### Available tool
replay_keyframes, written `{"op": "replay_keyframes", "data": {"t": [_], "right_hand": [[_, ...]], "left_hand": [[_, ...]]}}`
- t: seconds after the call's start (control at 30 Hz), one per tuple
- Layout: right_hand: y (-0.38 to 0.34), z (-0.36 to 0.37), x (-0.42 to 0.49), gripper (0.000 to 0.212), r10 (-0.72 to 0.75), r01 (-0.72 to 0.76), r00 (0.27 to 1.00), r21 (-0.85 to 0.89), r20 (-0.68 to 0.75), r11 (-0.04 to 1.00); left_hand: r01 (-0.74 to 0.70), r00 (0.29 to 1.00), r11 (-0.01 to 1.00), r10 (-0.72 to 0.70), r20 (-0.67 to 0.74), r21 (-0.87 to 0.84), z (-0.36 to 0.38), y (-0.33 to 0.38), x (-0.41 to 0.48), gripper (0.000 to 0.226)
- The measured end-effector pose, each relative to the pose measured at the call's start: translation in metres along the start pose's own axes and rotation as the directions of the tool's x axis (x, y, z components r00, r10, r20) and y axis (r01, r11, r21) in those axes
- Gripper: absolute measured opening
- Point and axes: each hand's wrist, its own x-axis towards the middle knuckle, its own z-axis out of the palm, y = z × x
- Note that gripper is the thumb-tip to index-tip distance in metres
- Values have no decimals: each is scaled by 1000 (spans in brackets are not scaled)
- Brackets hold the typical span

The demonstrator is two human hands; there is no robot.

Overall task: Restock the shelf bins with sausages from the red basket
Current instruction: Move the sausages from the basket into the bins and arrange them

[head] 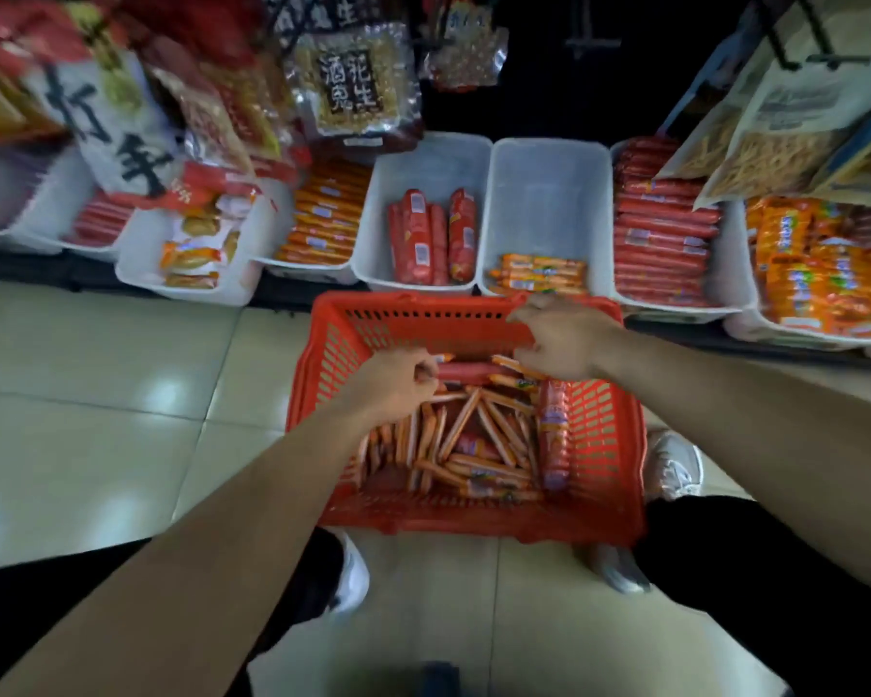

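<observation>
The red basket [609, 445] stands on the floor in front of me, holding several thin orange sausages [473, 435] and a thick red one [554, 440] along its right side. My left hand [393, 384] is inside the basket, closed on a red sausage [466, 370] with some thin orange ones. My right hand [559, 339] hovers over the basket's far end with fingers on thin orange sausages [514, 367]; its grip is unclear. White shelf bins sit just beyond: one [428, 163] with thick red sausages, one [544, 183] with a few orange sausages.
More white bins line the low shelf: orange sausages [323, 218] to the left, stacked red sausages [665, 233] and orange packs [820, 264] to the right. Snack bags [358, 83] hang above the bins. My shoes [675, 465] flank the basket on the tiled floor [96, 394].
</observation>
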Motion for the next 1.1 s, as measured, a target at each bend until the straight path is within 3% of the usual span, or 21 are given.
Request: {"op": "replay_keyframes", "data": {"t": [0.13,0.27,0.37,0.5,0.6,0.7,0.83,0.97,1.1], "right_hand": [[-7,80,7,76,113,-127,982,80,154,989],[-6,143,31,85,187,-222,947,113,260,969],[-14,170,51,79,208,-248,954,179,214,952],[-39,185,86,68,86,-87,996,259,14,962],[-58,185,120,59,7,19,997,344,-73,939],[-66,182,161,56,-53,9,995,453,84,891],[-73,180,194,43,-75,41,987,230,142,972],[-80,182,195,31,-70,39,973,140,218,989],[-81,192,166,20,-27,-17,970,177,242,984]], "left_hand": [[153,970,988,-155,188,27,46,-40,-13,53],[180,941,976,-207,267,123,78,-67,0,80],[191,940,972,-221,259,138,90,-79,24,88],[276,948,959,-283,143,69,107,-98,63,89],[302,950,937,-311,21,174,118,-113,71,91],[332,943,933,-333,-21,138,112,-127,73,88],[324,944,945,-325,49,30,105,-138,73,72],[246,964,966,-252,-87,-79,118,-140,57,37],[240,961,949,-262,-88,-204,131,-137,45,49]]}}
